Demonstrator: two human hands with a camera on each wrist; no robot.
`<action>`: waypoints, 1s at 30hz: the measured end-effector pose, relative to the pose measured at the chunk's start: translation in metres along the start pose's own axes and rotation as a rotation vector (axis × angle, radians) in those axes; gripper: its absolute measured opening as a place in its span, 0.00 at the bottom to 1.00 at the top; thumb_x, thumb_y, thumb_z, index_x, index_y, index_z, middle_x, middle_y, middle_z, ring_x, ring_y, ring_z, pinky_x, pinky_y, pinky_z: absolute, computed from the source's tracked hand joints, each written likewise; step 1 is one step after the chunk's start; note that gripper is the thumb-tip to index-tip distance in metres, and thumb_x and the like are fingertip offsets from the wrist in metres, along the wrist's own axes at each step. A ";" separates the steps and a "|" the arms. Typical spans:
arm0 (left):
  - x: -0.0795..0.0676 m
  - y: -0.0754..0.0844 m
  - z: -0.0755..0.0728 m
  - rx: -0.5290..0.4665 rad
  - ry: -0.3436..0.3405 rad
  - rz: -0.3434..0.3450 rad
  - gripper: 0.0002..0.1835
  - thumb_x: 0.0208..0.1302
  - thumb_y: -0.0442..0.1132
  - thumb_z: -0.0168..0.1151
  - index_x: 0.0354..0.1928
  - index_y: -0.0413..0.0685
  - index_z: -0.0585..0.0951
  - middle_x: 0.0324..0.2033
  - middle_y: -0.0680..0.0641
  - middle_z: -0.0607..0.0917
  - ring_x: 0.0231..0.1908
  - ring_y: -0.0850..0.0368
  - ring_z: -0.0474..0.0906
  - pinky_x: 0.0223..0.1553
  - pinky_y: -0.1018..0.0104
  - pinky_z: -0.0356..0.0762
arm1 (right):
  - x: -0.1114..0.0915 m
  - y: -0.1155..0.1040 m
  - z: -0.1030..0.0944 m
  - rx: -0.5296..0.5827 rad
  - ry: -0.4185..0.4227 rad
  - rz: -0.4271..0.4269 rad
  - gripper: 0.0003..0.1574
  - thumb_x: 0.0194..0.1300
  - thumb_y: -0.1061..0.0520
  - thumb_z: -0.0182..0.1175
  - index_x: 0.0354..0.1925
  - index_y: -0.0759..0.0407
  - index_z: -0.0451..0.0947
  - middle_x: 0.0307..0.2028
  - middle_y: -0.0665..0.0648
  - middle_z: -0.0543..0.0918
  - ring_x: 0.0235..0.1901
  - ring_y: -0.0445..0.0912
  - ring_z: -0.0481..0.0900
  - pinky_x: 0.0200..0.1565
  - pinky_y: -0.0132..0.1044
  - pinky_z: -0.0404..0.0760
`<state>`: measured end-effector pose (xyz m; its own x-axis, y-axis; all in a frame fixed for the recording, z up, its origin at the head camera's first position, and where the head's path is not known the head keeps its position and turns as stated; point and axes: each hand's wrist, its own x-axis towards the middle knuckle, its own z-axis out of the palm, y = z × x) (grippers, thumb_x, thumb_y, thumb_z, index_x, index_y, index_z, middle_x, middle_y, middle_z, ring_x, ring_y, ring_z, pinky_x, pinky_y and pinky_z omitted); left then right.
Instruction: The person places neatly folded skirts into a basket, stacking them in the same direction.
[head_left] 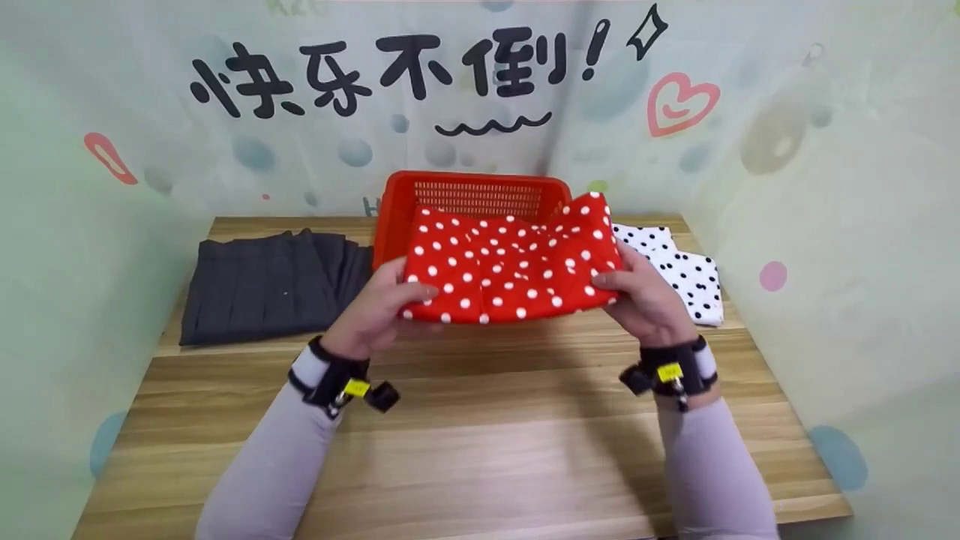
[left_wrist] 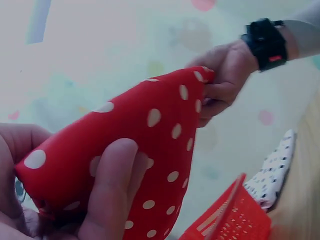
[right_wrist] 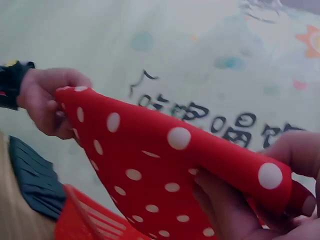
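A red cloth with white polka dots [head_left: 510,270], folded, hangs between both hands in front of the red basket [head_left: 480,184]. My left hand [head_left: 379,307] pinches its left side, thumb on top. At the opposite side my right hand [head_left: 649,296] holds it the same way. The left wrist view shows the thumb [left_wrist: 112,185] pressed against the cloth [left_wrist: 155,117]. In the right wrist view, fingers [right_wrist: 225,200] and thumb grip a folded edge of the cloth [right_wrist: 135,150]. Most of the basket's inside is hidden behind the cloth.
Left of the basket lies a folded dark grey pleated garment [head_left: 259,289] on the wooden table [head_left: 480,450]. To the right is a folded white cloth with black dots [head_left: 694,285], partly behind my right hand. A printed curtain wall [head_left: 300,165] closes off the back and sides.
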<state>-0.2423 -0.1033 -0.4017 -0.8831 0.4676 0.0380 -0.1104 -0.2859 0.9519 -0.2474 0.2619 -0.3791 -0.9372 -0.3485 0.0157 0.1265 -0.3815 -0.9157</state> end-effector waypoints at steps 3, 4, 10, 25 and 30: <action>0.021 0.000 -0.012 -0.043 0.013 0.014 0.29 0.72 0.28 0.53 0.74 0.40 0.65 0.60 0.40 0.80 0.53 0.46 0.85 0.41 0.58 0.92 | 0.025 0.004 -0.009 0.011 0.051 -0.048 0.44 0.69 0.77 0.50 0.80 0.60 0.60 0.63 0.62 0.79 0.54 0.51 0.86 0.52 0.41 0.90; 0.028 -0.001 -0.015 -0.056 0.022 0.019 0.29 0.72 0.28 0.53 0.74 0.40 0.65 0.61 0.40 0.79 0.54 0.45 0.84 0.42 0.58 0.92 | 0.032 0.006 -0.012 0.009 0.079 -0.063 0.44 0.70 0.77 0.51 0.80 0.61 0.60 0.64 0.62 0.78 0.55 0.51 0.85 0.53 0.41 0.90; 0.062 -0.007 -0.023 0.041 0.184 0.066 0.30 0.71 0.29 0.54 0.75 0.44 0.68 0.67 0.40 0.79 0.60 0.43 0.82 0.52 0.55 0.90 | 0.060 0.022 -0.023 -0.111 0.251 -0.116 0.43 0.71 0.75 0.56 0.80 0.63 0.59 0.69 0.64 0.75 0.59 0.51 0.84 0.56 0.40 0.89; 0.097 -0.032 -0.021 0.837 0.665 0.129 0.23 0.75 0.33 0.61 0.70 0.51 0.78 0.64 0.46 0.85 0.59 0.50 0.82 0.68 0.51 0.80 | 0.095 0.064 -0.013 -0.818 0.521 -0.191 0.33 0.71 0.68 0.65 0.71 0.58 0.73 0.64 0.64 0.84 0.60 0.55 0.85 0.63 0.49 0.86; 0.101 -0.039 -0.023 0.903 0.684 0.091 0.24 0.77 0.36 0.62 0.71 0.54 0.77 0.65 0.47 0.85 0.58 0.51 0.83 0.67 0.51 0.81 | 0.103 0.071 -0.009 -1.065 0.575 -0.258 0.29 0.71 0.65 0.67 0.67 0.57 0.76 0.63 0.62 0.84 0.61 0.54 0.84 0.65 0.50 0.84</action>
<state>-0.3379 -0.0635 -0.4420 -0.9654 -0.1579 0.2077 0.0912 0.5416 0.8357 -0.3375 0.2067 -0.4461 -0.9360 0.1627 0.3121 -0.1587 0.5966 -0.7867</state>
